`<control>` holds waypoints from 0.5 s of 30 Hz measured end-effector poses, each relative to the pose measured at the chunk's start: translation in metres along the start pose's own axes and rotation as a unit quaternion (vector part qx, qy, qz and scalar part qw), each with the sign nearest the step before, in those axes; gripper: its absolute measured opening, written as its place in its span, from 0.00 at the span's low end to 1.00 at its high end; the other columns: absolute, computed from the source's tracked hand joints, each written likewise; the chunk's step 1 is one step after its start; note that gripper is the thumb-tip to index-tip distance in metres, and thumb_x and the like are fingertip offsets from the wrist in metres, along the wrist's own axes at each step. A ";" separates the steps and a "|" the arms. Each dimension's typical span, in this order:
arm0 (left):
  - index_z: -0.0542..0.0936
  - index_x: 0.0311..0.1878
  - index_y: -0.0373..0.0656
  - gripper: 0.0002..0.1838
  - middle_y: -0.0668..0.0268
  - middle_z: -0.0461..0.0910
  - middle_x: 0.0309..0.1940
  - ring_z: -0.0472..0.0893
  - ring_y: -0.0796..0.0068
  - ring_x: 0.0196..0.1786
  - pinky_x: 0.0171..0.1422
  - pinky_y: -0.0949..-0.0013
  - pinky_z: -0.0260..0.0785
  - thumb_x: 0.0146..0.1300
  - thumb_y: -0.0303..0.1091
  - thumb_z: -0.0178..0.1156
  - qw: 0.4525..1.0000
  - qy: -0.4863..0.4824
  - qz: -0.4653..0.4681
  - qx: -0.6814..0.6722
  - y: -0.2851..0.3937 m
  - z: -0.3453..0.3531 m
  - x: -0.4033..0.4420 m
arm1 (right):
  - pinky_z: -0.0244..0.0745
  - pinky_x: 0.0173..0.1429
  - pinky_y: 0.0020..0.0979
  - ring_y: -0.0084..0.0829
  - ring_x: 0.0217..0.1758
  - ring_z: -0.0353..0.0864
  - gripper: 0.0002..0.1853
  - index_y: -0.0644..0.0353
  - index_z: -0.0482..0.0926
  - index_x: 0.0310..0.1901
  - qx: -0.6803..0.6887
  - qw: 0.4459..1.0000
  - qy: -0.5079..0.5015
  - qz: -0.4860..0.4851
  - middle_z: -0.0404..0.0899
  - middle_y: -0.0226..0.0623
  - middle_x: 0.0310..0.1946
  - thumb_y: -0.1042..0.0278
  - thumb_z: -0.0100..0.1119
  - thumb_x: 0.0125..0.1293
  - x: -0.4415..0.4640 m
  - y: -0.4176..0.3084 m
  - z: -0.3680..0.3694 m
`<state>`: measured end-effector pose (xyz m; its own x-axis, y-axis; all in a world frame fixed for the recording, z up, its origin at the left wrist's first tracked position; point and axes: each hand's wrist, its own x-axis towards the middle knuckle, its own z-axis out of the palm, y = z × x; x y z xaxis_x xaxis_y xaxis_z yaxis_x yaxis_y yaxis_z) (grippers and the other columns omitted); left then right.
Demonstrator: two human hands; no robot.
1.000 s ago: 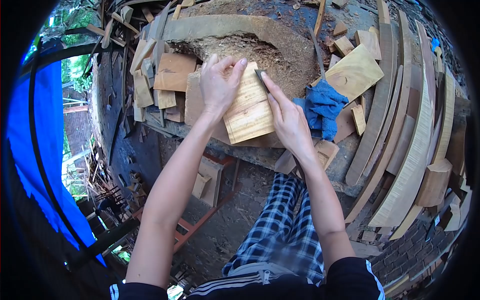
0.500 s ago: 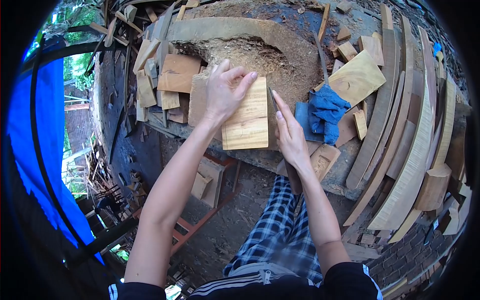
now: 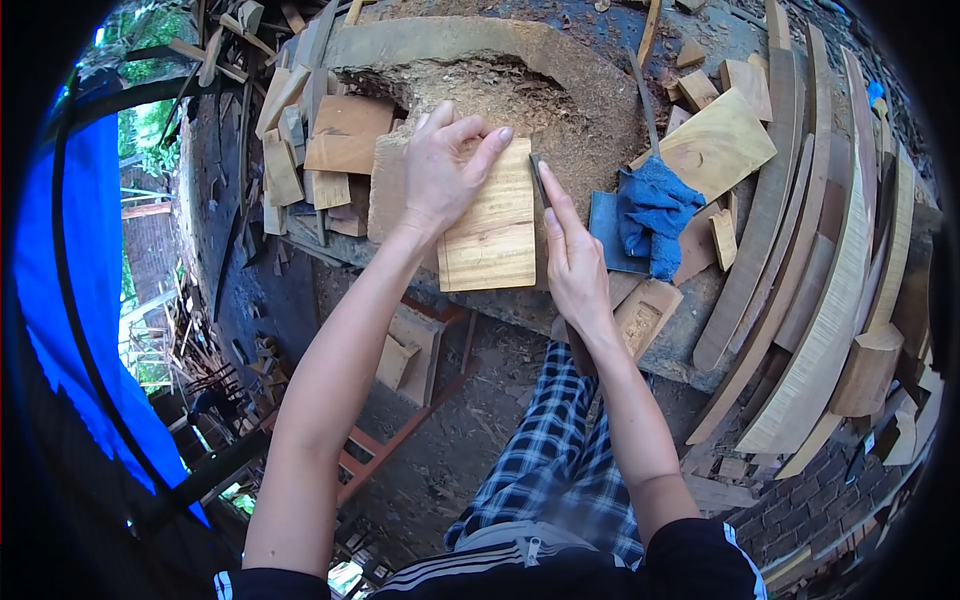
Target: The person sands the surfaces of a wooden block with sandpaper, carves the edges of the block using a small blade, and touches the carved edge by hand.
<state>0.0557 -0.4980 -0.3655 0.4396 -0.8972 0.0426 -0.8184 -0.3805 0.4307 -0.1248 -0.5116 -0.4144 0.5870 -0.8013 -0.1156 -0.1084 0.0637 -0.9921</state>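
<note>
My left hand (image 3: 450, 165) is closed over the left side of a rectangular light-wood board (image 3: 490, 235), thumb lying along its upper part. The board stands tilted against a rough wooden block on the log bench. In my right hand (image 3: 577, 255) is a long, narrow dark tool (image 3: 540, 180), perhaps a blade or file, with the index finger stretched along it. Its tip is beside the board's upper right edge; whether they touch, I cannot tell. The palm hides the middle of the tool, and a brown end (image 3: 580, 350) shows below the wrist.
A crumpled blue cloth (image 3: 655, 215) lies right of my right hand, near a pale board (image 3: 715, 145) and a hollowed wood block (image 3: 648, 312). Wood offcuts (image 3: 345, 135) are piled at left. Long curved planks (image 3: 750, 240) line the right. A red frame (image 3: 400, 435) stands below the bench.
The view has shifted slightly, so the bench and board appear a little higher. The tool has turned a little and shows more of its flat side. Both hands keep their holds.
</note>
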 end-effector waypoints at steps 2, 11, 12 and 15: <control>0.86 0.32 0.45 0.16 0.66 0.70 0.28 0.73 0.67 0.38 0.42 0.61 0.67 0.64 0.49 0.67 1.000 -0.008 -0.010 -0.004 0.003 -0.003 0.001 | 0.75 0.62 0.49 0.56 0.62 0.76 0.25 0.39 0.62 0.75 -0.006 1.000 -0.011 0.016 0.73 0.48 0.66 0.64 0.41 0.79 0.001 0.001 -0.001; 0.86 0.35 0.42 0.18 0.64 0.71 0.27 0.75 0.66 0.35 0.40 0.63 0.67 0.65 0.49 0.66 0.999 0.008 0.024 0.023 -0.001 -0.001 0.001 | 0.71 0.68 0.44 0.52 0.69 0.71 0.25 0.42 0.63 0.75 0.031 0.997 -0.030 0.058 0.71 0.47 0.69 0.67 0.41 0.79 0.005 -0.006 -0.003; 0.86 0.35 0.42 0.18 0.64 0.70 0.27 0.75 0.66 0.35 0.40 0.63 0.67 0.65 0.50 0.66 1.000 0.007 0.018 0.021 0.000 -0.002 0.000 | 0.70 0.70 0.43 0.51 0.70 0.69 0.25 0.43 0.63 0.75 0.034 0.997 -0.037 0.061 0.70 0.47 0.69 0.68 0.41 0.79 0.013 -0.007 -0.004; 0.86 0.35 0.42 0.18 0.65 0.70 0.27 0.74 0.68 0.36 0.40 0.63 0.67 0.65 0.50 0.66 0.999 0.007 0.021 0.039 -0.002 -0.001 0.000 | 0.69 0.70 0.43 0.50 0.72 0.68 0.25 0.46 0.62 0.75 0.027 0.999 -0.023 0.030 0.69 0.47 0.70 0.67 0.41 0.79 0.000 -0.004 -0.001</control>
<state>0.0577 -0.4968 -0.3660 0.4084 -0.9100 0.0718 -0.8626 -0.3590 0.3564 -0.1248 -0.5126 -0.4102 0.6168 -0.7672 -0.1761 -0.1019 0.1439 -0.9843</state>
